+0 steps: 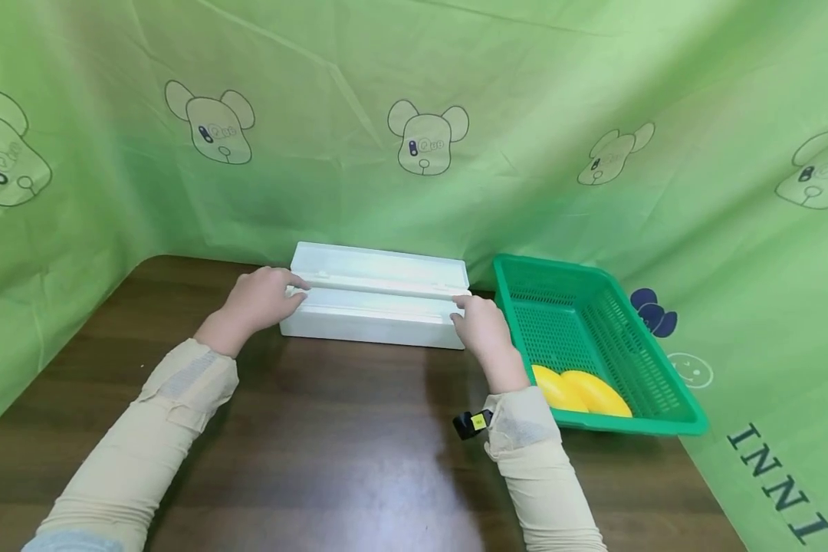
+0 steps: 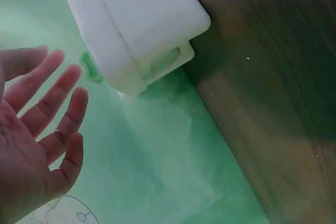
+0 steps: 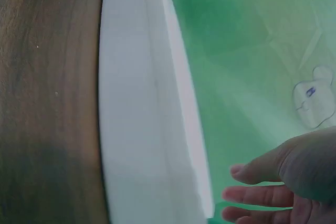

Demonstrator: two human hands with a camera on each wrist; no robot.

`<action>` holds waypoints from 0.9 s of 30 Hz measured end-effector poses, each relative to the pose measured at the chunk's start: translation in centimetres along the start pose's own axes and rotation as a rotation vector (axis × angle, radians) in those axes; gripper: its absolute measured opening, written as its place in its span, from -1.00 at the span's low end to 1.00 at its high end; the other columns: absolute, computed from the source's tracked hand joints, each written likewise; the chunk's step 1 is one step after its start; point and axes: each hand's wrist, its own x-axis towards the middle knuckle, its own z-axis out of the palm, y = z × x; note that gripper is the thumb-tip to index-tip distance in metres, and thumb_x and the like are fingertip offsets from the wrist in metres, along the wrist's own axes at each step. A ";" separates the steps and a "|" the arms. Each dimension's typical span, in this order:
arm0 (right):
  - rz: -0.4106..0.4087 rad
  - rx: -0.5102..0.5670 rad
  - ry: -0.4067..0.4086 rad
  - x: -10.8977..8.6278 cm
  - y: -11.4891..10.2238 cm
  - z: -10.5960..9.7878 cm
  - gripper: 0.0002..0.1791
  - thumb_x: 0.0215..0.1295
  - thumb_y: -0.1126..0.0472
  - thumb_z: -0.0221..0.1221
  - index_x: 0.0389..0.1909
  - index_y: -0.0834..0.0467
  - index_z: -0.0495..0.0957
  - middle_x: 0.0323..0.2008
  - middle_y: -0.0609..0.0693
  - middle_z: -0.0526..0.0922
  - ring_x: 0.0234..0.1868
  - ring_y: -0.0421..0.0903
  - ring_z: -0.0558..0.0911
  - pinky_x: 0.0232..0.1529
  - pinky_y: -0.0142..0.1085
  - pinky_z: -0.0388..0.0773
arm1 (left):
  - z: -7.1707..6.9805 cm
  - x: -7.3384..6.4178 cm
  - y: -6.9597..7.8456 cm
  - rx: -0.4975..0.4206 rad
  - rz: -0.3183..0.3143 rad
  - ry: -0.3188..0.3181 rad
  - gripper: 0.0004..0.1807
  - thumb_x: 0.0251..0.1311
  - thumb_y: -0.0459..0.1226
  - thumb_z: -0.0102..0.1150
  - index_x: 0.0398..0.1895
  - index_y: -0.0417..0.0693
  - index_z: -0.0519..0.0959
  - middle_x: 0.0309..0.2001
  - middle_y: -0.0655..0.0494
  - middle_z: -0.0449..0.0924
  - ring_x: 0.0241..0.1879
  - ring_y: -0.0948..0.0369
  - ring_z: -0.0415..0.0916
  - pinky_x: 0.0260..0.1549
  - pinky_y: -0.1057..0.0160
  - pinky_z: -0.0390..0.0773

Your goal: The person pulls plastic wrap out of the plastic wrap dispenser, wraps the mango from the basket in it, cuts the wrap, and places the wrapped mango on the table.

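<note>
A long white box point(image 1: 376, 326) with a hinged lid point(image 1: 379, 264) stands near the back of the table. The lid is raised and leans back toward the curtain. My left hand point(image 1: 264, 297) is at the box's left end, thumb and index finger extended by the opening; the left wrist view shows this hand point(image 2: 44, 114) with its fingers spread and loosely bent, holding nothing. My right hand point(image 1: 481, 328) is at the right end in a similar pose. In the right wrist view its fingers point(image 3: 260, 195) are relaxed beside the white box point(image 3: 131, 103). The box's inside is mostly hidden.
A green perforated basket point(image 1: 635, 353) stands to the right, with smooth yellow rounded things point(image 1: 583, 392) in its near end. A green curtain point(image 1: 317, 184) with printed bear heads surrounds the brown wooden table point(image 1: 331, 445). A small black device point(image 1: 471, 424) sits on my right wrist.
</note>
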 end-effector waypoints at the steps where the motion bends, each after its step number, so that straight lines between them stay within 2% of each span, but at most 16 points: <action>1: 0.013 0.004 -0.016 0.1 0.1 0.3 -0.58 0.49 0.28 0.18 0.31 0.30 0.54 0.19 0.26 0.62 0.05 0.20 0.67 -0.04 -0.01 0.63 | 0.0 0.0 -0.2 -0.003 -0.008 -0.018 -0.67 0.39 -0.20 0.12 0.07 -0.08 0.74 -0.04 -0.16 0.71 -0.28 -0.01 0.53 -0.22 -0.15 0.49; 3: 0.037 0.010 -0.045 0.3 0.3 0.8 -0.58 0.51 0.29 0.14 0.31 0.31 0.53 0.21 0.27 0.60 0.11 0.20 0.64 0.00 -0.02 0.62 | 0.1 0.0 -0.5 -0.001 -0.024 -0.043 -0.68 0.38 -0.20 0.13 0.07 -0.07 0.75 -0.22 -0.09 0.69 -0.38 0.03 0.46 -0.24 -0.12 0.46; 6: 0.060 0.012 -0.060 0.4 0.5 1.1 -0.60 0.52 0.30 0.09 0.30 0.31 0.54 0.24 0.26 0.58 0.19 0.20 0.59 0.07 -0.02 0.59 | 0.0 0.0 -0.7 -0.003 -0.039 -0.063 -0.68 0.36 -0.21 0.14 0.07 -0.06 0.75 -0.44 0.01 0.56 -0.50 0.09 0.32 -0.26 -0.09 0.43; 8: 0.064 0.003 -0.047 0.5 0.5 1.1 -0.61 0.52 0.32 0.06 0.28 0.31 0.56 0.23 0.25 0.59 0.21 0.20 0.58 0.10 -0.01 0.58 | 0.0 0.0 -0.8 -0.006 -0.048 -0.065 -0.68 0.35 -0.22 0.15 0.07 -0.06 0.75 -0.38 0.00 0.62 -0.48 0.09 0.34 -0.23 -0.12 0.42; 10: 0.062 -0.003 -0.031 0.6 0.5 1.0 -0.63 0.52 0.34 0.05 0.25 0.32 0.58 0.22 0.24 0.60 0.20 0.19 0.59 0.12 0.00 0.57 | 0.0 0.1 -0.8 -0.011 -0.056 -0.066 -0.69 0.35 -0.22 0.17 0.05 -0.06 0.75 -0.20 -0.07 0.70 -0.39 0.05 0.44 -0.18 -0.18 0.43; 12: 0.059 -0.009 -0.014 0.8 0.5 1.2 -0.65 0.52 0.34 0.05 0.21 0.32 0.61 0.19 0.24 0.62 0.19 0.19 0.60 0.12 0.00 0.57 | 0.1 0.1 -0.9 -0.017 -0.066 -0.068 -0.70 0.34 -0.22 0.17 0.03 -0.06 0.76 0.01 -0.14 0.70 -0.22 -0.02 0.54 -0.10 -0.25 0.42; 14: 0.067 -0.003 0.004 0.9 0.6 1.5 -0.66 0.51 0.34 0.06 0.18 0.31 0.64 0.16 0.23 0.65 0.17 0.18 0.61 0.13 0.01 0.57 | 0.4 0.1 -1.0 -0.026 -0.072 -0.069 -0.71 0.34 -0.22 0.19 0.01 -0.07 0.77 0.15 -0.17 0.65 -0.04 -0.08 0.58 -0.05 -0.30 0.41; 17: 0.086 0.017 0.044 1.1 0.9 2.0 -0.70 0.50 0.33 0.09 0.10 0.30 0.69 0.10 0.22 0.69 0.10 0.18 0.65 0.08 0.00 0.59 | 0.8 0.3 -1.1 -0.035 -0.074 -0.061 -0.74 0.33 -0.23 0.20 -0.04 -0.08 0.78 0.11 -0.16 0.67 0.05 -0.14 0.59 -0.01 -0.32 0.40; 19: 0.090 0.029 0.067 1.2 1.1 2.2 -0.73 0.49 0.32 0.11 0.04 0.28 0.72 0.04 0.22 0.71 0.04 0.18 0.67 0.04 0.00 0.61 | 1.0 0.3 -1.1 -0.039 -0.074 -0.053 -0.76 0.34 -0.24 0.21 -0.08 -0.10 0.79 0.07 -0.15 0.69 0.04 -0.15 0.59 -0.01 -0.33 0.40; 27: 0.091 0.032 0.090 1.6 1.3 2.7 -0.76 0.53 0.33 0.06 -0.09 0.31 0.70 -0.08 0.23 0.64 -0.05 0.18 0.62 0.00 -0.01 0.60 | 1.3 0.4 -0.5 -0.008 -0.085 -0.006 -0.74 0.35 -0.32 0.03 -0.18 -0.13 0.74 -0.10 -0.06 0.70 -0.15 -0.03 0.59 -0.08 -0.26 0.41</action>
